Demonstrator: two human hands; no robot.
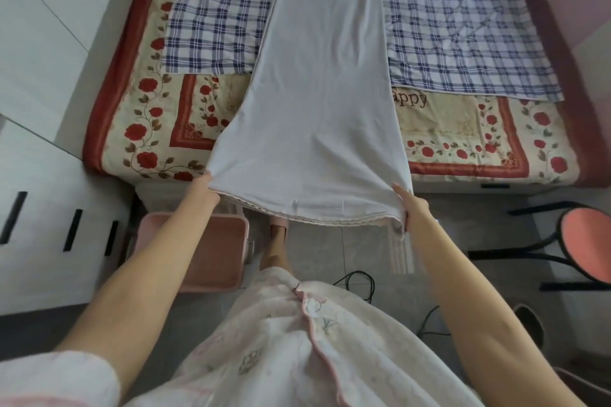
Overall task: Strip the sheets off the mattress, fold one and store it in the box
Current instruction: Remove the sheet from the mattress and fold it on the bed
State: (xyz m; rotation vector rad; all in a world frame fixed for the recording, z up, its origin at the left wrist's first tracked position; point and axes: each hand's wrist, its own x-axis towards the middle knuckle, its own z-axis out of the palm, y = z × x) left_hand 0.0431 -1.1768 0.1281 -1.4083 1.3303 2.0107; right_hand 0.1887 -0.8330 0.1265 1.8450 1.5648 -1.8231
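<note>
Holding the white sheet [317, 102] taut: left hand [206, 190] pinches its near left corner, right hand [411, 206] grips the near right corner. Sheet is a long folded strip, far end on the bed over the plaid sheet [215, 20] and floral quilt [148, 129]. Pink box [211, 251] on the floor, below the left forearm.

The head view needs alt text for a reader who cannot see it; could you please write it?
The left hand and right hand grip the near corners of a long white sheet, stretched lengthwise over a blue checked sheet on a rose-patterned cover. An open pink box stands on the floor under the left arm.
</note>
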